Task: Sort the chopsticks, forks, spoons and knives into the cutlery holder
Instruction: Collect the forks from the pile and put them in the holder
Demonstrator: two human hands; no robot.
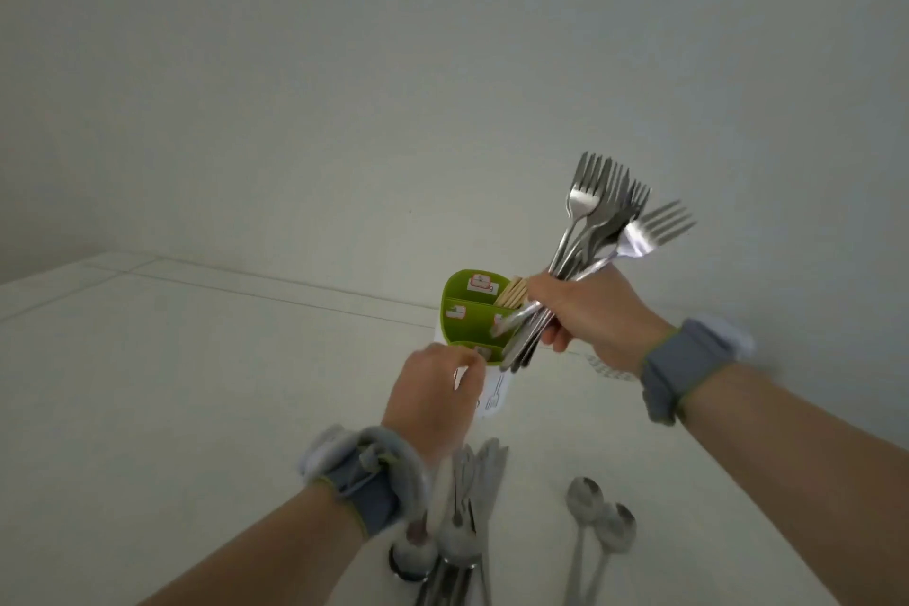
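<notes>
A single head-worn wide-angle view looks forward and slightly down from close behind both forearms, across the white desk toward the bare wall, which fills the upper half of frame.

Home kitchen or dining spot, prob.: plain white desk set vs bare pale wall, w/ everyday cutlery out, incl. spoons lying loose, forks in a bunch & green-lined cutlery holder w/ labelled compartments. Nothing else marks the room.
</notes>
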